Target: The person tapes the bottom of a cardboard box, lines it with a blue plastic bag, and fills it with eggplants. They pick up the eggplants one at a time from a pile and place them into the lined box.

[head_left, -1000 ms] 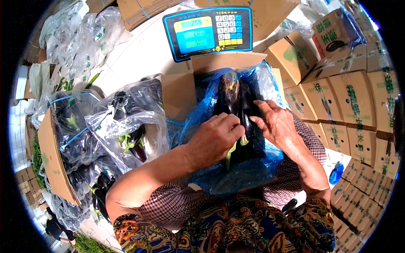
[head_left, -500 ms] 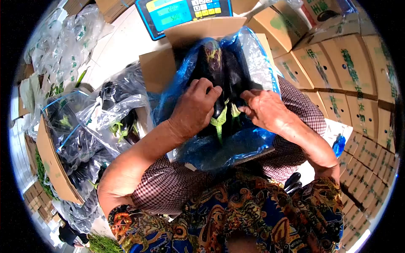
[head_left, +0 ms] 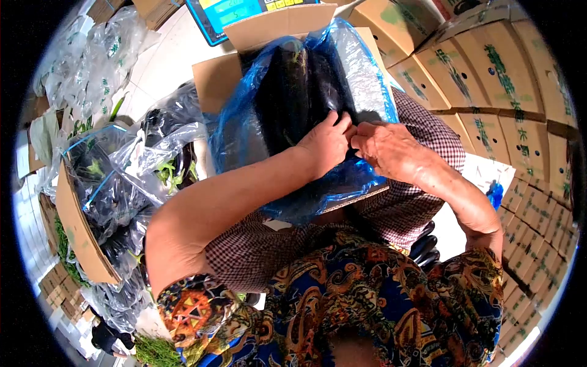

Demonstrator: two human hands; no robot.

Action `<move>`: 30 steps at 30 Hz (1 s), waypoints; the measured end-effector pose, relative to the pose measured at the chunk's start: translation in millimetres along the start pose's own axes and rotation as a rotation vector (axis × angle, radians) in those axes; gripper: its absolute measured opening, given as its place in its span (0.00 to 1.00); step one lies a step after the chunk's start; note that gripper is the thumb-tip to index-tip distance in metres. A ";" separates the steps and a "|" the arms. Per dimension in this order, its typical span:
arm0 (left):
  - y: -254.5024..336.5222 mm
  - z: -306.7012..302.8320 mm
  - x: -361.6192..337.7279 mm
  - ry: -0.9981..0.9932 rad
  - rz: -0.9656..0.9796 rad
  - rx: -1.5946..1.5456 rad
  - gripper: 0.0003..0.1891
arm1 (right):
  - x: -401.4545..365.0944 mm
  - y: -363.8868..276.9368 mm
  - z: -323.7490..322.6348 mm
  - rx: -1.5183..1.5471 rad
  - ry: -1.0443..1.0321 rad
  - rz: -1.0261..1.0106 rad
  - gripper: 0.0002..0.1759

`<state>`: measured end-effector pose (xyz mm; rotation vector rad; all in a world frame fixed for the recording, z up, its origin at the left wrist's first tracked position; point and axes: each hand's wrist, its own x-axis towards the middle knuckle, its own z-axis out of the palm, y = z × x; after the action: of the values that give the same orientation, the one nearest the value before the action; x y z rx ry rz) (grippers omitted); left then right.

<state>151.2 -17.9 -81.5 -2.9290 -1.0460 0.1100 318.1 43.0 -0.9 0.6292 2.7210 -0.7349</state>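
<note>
Dark purple eggplants (head_left: 287,92) lie lengthwise in a cardboard box (head_left: 217,85) lined with a blue plastic bag (head_left: 235,131). Over the near end of the right-hand eggplant (head_left: 325,92), my left hand (head_left: 324,145) is closed, its fingertips meeting those of my right hand. My right hand (head_left: 391,150) is closed too, at the right side of the box, close to the bag. What is pinched between the fingers is hidden, and the green stems are covered by my hands.
A digital scale (head_left: 229,15) stands behind the box. To the left, an open carton (head_left: 85,226) holds eggplants in clear plastic (head_left: 122,202). Stacked cartons (head_left: 458,79) line the right side. More eggplants (head_left: 424,248) lie by my right leg. Plastic bags (head_left: 104,55) hang at the upper left.
My left hand has moved right and slightly down to meet my right hand. The box appears a little higher and further left in view, and the eggplant stems are now covered.
</note>
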 end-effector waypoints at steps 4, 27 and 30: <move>2.2 18.0 -0.8 0.171 -0.072 -0.034 0.13 | -15.2 5.6 3.7 0.161 0.039 -0.032 0.10; -24.4 -37.2 -40.3 0.373 -0.119 -0.369 0.19 | 48.1 6.6 16.5 1.406 -0.049 0.553 0.37; -20.8 -37.3 -51.4 0.515 -0.324 -0.549 0.23 | 59.9 -2.7 24.1 1.567 0.046 0.580 0.37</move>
<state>101.2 -34.5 -40.3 -2.8612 -1.6066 -1.0264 267.6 48.6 -40.7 1.5234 1.2674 -2.4882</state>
